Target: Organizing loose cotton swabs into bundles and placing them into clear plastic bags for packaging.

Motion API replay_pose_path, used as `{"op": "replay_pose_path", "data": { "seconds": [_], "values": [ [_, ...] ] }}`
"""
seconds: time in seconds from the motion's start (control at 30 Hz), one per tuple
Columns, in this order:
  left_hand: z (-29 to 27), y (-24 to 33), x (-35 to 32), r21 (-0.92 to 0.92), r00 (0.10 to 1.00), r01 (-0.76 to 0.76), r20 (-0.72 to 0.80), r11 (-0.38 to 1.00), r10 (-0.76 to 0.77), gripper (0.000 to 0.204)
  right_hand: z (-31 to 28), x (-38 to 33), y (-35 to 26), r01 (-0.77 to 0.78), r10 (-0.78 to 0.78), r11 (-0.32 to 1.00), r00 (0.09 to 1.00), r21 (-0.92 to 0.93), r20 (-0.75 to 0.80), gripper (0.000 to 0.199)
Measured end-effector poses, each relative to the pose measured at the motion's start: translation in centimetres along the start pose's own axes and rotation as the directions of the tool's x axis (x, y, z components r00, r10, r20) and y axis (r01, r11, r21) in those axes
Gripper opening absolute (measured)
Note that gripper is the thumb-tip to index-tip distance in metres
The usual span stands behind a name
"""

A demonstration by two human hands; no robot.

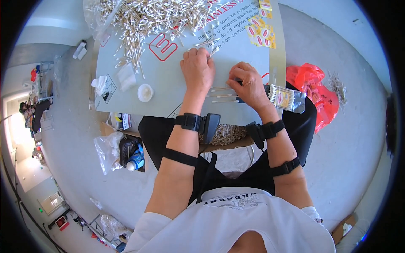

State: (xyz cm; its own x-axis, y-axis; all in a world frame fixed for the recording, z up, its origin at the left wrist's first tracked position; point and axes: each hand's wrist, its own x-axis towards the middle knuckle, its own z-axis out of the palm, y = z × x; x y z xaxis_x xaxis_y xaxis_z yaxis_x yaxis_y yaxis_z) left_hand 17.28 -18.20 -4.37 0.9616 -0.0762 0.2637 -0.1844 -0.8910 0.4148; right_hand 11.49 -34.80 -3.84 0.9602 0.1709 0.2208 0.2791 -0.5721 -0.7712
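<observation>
A large heap of cotton swabs (pixel 152 17) spreads over the far left of the pale printed table top (pixel 168 90). My left hand (pixel 197 69) is closed at the table's middle, its curled fingertips on a few loose swabs (pixel 208 43). To its right my right hand (pixel 249 84) is curled, thumb and fingers together; what they hold is hidden. A few separate swabs (pixel 223 101) lie beside and partly under that hand, over a dark strip. Just right of my right wrist lies a clear packet of swabs (pixel 282 98) with a yellow label.
Yellow-and-white labels (pixel 260 33) lie at the far right. A round white tub (pixel 145 92) and crumpled tissue (pixel 100 85) are at the left. Below the table's edge is a box of swabs (pixel 228 134). A red plastic bag (pixel 314 90) sits right of the table.
</observation>
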Motion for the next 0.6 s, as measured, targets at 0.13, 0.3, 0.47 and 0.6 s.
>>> {"op": "replay_pose_path", "data": {
  "seconds": [0.13, 0.3, 0.47, 0.6],
  "values": [
    [0.2, 0.1, -0.9, -0.094, 0.990, -0.137, -0.038, 0.986, 0.134, 0.017, 0.9, 1.0, -0.4, -0.209, 0.217, 0.975, 0.967, 0.073, -0.132, 0.017],
    [0.1, -0.3, 0.0, -0.220, 0.984, -0.176, -0.069, 0.959, 0.165, 0.022, 1.7, 2.2, -0.2, -0.120, 0.098, 0.988, 0.973, -0.097, -0.207, 0.026],
    [-0.3, -2.8, 3.0, -0.056, 0.975, -0.167, -0.161, 0.984, 0.156, 0.028, 1.9, 2.8, 0.2, -0.095, 0.070, 0.983, 0.984, -0.155, -0.163, 0.021],
    [0.1, -3.5, 3.5, -0.084, 0.992, -0.115, -0.070, 0.990, 0.109, 0.026, 1.5, 3.5, -0.1, -0.152, 0.135, 0.980, 0.981, -0.124, -0.137, 0.011]
  ]
}}
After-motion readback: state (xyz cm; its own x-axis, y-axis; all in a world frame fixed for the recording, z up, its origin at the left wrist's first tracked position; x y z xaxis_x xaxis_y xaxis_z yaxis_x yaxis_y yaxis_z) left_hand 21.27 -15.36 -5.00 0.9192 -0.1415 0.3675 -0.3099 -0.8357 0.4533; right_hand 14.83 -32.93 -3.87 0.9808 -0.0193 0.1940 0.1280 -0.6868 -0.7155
